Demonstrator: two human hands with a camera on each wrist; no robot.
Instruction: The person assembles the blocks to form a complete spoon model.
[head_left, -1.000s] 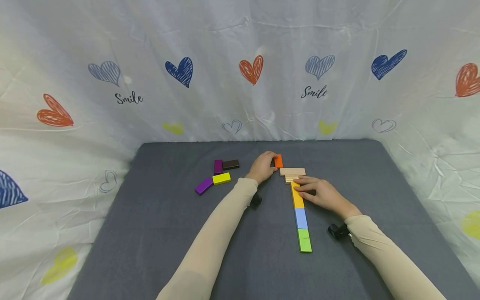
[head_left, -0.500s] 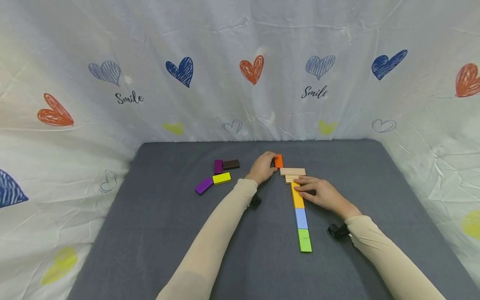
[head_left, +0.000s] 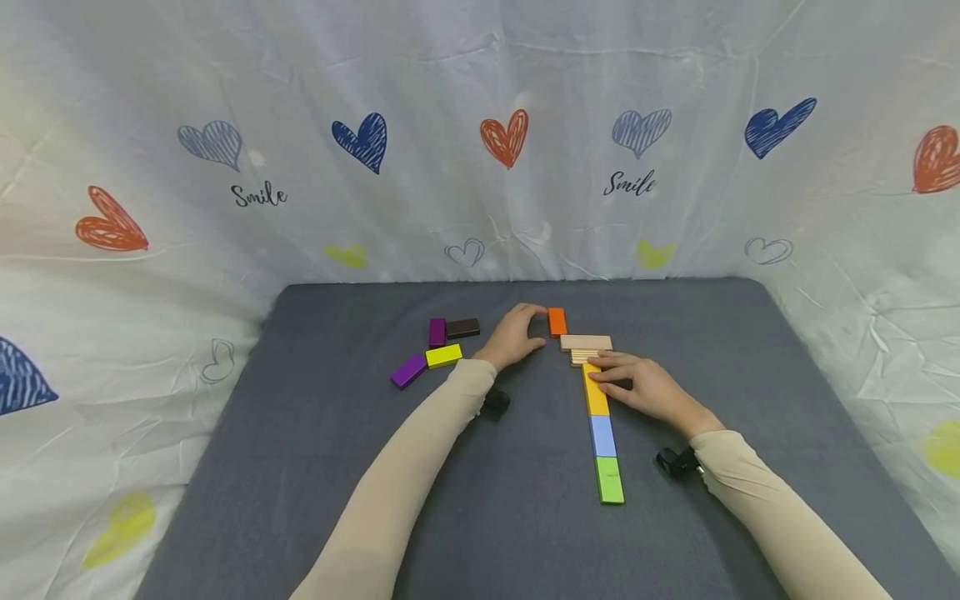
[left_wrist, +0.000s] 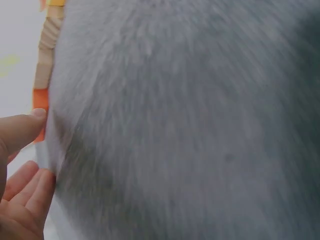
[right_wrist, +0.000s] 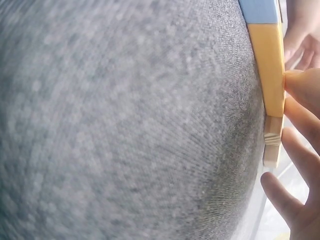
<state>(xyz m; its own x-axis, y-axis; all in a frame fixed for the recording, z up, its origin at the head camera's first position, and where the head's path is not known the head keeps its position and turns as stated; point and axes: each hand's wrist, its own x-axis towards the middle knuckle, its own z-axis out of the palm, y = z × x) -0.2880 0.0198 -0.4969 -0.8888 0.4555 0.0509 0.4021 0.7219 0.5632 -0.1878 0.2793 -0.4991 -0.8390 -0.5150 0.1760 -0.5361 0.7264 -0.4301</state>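
My left hand [head_left: 512, 337] is just left of the orange block [head_left: 557, 322], apart from it, with thumb and fingers spread around nothing. In the left wrist view the orange block [left_wrist: 40, 97] shows behind the thumb. My right hand [head_left: 651, 390] rests its extended fingertips on the amber block [head_left: 596, 396], near the ridged wooden block [head_left: 582, 358]. A plain wooden block [head_left: 587, 342] lies crosswise beyond that, with its left end by the orange block. Below the amber block, a blue block [head_left: 602, 436] and a green block [head_left: 610, 481] continue the line end to end.
To the left lie a purple block [head_left: 437, 333], a dark brown block [head_left: 462, 328], a yellow block [head_left: 444, 357] and a second purple block [head_left: 408, 372]. The grey table [head_left: 315, 467] backs onto a white curtain [head_left: 420, 225] with printed hearts.
My left hand has let go of the orange block and drawn a little to the left. The orange block stays at the end of the wooden piece. My right hand has not moved.
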